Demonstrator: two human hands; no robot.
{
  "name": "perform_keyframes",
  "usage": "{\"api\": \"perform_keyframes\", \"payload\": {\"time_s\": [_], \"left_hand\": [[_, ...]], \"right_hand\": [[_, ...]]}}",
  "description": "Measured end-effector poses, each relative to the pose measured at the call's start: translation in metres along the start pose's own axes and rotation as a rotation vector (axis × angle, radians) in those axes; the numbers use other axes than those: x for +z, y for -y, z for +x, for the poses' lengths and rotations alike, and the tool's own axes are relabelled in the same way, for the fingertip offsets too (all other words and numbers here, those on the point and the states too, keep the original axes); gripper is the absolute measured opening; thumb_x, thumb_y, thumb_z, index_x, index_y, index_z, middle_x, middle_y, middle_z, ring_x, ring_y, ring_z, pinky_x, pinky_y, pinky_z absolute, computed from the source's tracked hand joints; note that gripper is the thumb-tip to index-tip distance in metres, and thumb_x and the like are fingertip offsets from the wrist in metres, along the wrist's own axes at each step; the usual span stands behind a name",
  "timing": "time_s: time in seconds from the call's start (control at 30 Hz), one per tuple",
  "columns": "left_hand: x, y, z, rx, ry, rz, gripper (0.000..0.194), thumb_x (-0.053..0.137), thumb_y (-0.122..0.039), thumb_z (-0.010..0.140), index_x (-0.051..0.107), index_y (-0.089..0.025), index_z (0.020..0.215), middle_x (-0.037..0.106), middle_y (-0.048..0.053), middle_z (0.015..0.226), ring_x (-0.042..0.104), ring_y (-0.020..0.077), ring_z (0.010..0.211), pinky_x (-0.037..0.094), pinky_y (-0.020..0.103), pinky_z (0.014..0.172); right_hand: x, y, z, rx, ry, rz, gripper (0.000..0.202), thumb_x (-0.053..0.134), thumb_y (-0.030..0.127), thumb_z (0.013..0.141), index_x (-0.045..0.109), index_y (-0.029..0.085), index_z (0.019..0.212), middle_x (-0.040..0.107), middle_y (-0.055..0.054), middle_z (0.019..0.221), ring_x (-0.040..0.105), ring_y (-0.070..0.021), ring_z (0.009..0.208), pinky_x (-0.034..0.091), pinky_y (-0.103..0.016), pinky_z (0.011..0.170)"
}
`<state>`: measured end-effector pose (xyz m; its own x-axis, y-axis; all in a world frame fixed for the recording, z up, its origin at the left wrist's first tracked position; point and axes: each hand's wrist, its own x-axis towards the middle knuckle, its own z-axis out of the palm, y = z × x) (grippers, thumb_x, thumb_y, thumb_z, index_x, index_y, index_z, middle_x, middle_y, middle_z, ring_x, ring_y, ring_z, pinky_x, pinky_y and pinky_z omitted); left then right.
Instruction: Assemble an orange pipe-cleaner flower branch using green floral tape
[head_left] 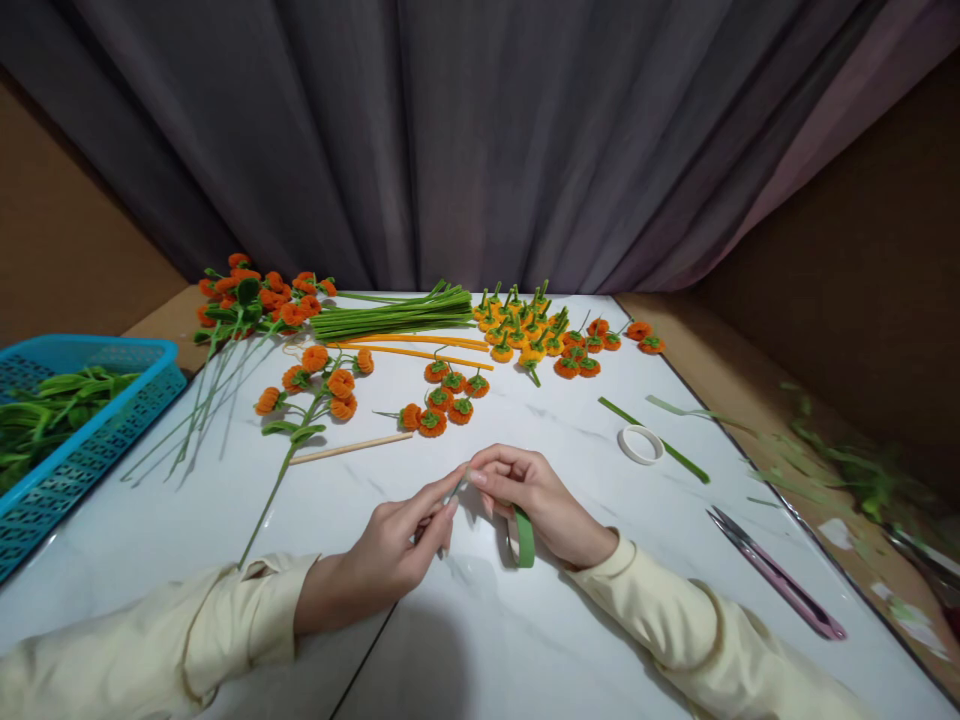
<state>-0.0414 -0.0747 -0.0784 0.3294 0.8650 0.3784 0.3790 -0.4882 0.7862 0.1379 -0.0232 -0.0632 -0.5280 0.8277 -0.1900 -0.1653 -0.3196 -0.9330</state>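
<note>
My left hand (394, 545) is closed in a pinch on a thin grey-green piece (454, 488), either a wire or a tape end; I cannot tell which. Almost touching it, my right hand (544, 505) is closed, with a roll of green floral tape (526, 540) hanging under its fingers and its fingertips meeting at the same thin piece. Just beyond the hands lies a group of orange pipe-cleaner flowers (439, 398). An assembled orange flower spray (304, 432) with a long green stem rests by my left sleeve.
Green pipe cleaners (390, 315) and yellow flower heads (521, 325) lie at the back, with a bundle of orange flower sprays (255, 300) to their left. A blue basket (161, 365) holds green leaves. Purple-handled scissors (780, 575) and a white ring (641, 446) are at right.
</note>
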Motion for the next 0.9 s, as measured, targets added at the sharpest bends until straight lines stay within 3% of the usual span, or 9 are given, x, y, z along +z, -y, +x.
{"api": "perform_keyframes", "payload": {"time_s": [0.27,0.57,0.9], "left_hand": [[0.003,0.006,-0.003,0.088,-0.059,-0.012,0.047,0.044,-0.006,0.09,0.049,-0.02,0.135,0.054,-0.005,0.059,0.044,0.0048,0.049,0.041,0.011,0.051],[0.0,0.001,0.0,-0.156,0.098,-0.374,0.044,0.039,-0.019,0.095,0.044,-0.017,0.139,0.048,-0.006,0.053,0.032,0.0049,0.04,0.031,0.014,0.038],[0.0,-0.006,0.002,-0.363,0.143,-0.436,0.052,0.039,-0.039,0.095,0.039,-0.016,0.141,0.044,-0.005,0.057,0.031,0.0058,0.042,0.032,0.017,0.039]], "right_hand": [[-0.002,-0.003,0.0,-0.028,0.02,0.022,0.023,0.071,0.035,0.078,0.062,0.016,0.087,0.054,0.006,0.052,0.033,-0.0048,0.043,0.021,-0.021,0.042],[-0.002,-0.001,-0.001,-0.002,0.03,0.019,0.028,0.072,0.038,0.076,0.06,0.014,0.083,0.055,0.005,0.053,0.035,-0.005,0.044,0.021,-0.021,0.043],[-0.002,0.001,-0.002,-0.036,-0.01,-0.05,0.03,0.07,0.042,0.077,0.064,0.013,0.085,0.054,0.003,0.053,0.036,-0.0062,0.045,0.022,-0.022,0.044]]}}
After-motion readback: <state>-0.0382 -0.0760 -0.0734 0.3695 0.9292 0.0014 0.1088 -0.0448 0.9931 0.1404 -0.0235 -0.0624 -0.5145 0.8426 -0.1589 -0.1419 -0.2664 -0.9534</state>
